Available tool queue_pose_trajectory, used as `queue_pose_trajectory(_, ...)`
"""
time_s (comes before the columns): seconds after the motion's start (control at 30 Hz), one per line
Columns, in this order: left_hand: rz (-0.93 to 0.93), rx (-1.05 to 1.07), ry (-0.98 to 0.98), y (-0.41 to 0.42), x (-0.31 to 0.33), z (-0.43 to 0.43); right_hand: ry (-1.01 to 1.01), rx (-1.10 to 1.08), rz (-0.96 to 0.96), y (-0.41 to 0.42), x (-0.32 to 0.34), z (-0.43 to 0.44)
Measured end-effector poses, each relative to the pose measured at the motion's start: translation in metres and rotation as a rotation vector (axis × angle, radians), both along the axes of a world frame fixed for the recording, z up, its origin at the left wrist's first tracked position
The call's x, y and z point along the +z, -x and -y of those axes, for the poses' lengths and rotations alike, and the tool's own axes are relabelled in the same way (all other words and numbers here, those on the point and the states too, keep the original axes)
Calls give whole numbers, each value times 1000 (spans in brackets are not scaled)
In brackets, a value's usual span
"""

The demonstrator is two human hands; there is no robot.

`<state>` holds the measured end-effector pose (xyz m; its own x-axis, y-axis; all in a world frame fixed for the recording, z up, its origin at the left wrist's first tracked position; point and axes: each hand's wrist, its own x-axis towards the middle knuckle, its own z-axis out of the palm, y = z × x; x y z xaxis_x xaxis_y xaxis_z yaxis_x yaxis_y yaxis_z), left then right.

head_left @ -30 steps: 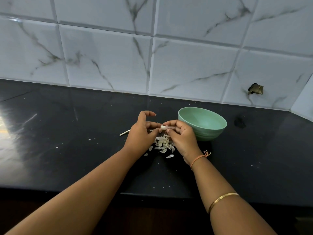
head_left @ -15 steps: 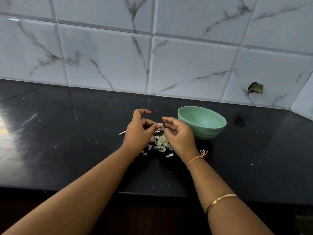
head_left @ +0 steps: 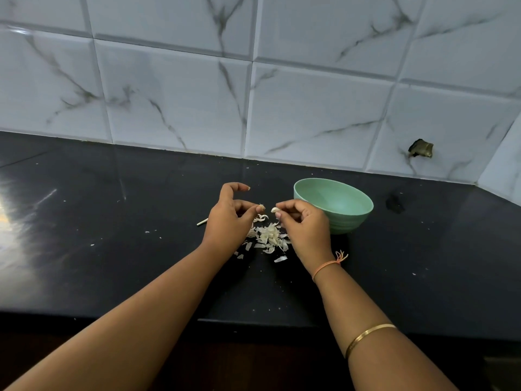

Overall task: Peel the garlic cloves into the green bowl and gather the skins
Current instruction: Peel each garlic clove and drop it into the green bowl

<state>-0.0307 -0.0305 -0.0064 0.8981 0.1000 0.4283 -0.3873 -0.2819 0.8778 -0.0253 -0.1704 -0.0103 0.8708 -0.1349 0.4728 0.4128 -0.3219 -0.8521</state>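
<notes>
skins point(head_left: 267, 237) lie heaped just left of green bowl point(head_left: 348, 220); above them left hand point(head_left: 228, 221) pinches a skin scrap point(head_left: 261, 206), right hand point(head_left: 306, 225) pinches garlic clove point(head_left: 275, 210).

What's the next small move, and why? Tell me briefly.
Probably the right hand should swing the pale clove it pinches over the green bowl and drop it: it looks peeled, the bowl sits right beside that hand, and the left hand holds only a scrap.
</notes>
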Motion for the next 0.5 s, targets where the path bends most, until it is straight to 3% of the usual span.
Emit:
queue_pose_trajectory(0.33,-19,-5,-11,3,1,0,-7,-134,-54,-3,-2,20)
queue_pose_trajectory(0.4,-19,0,-15,3,1,0,128,-175,10,-2,1,19)
queue_pose_trajectory(0.5,-20,1,-8,2,1,1,409,-302,296,-2,15,15)
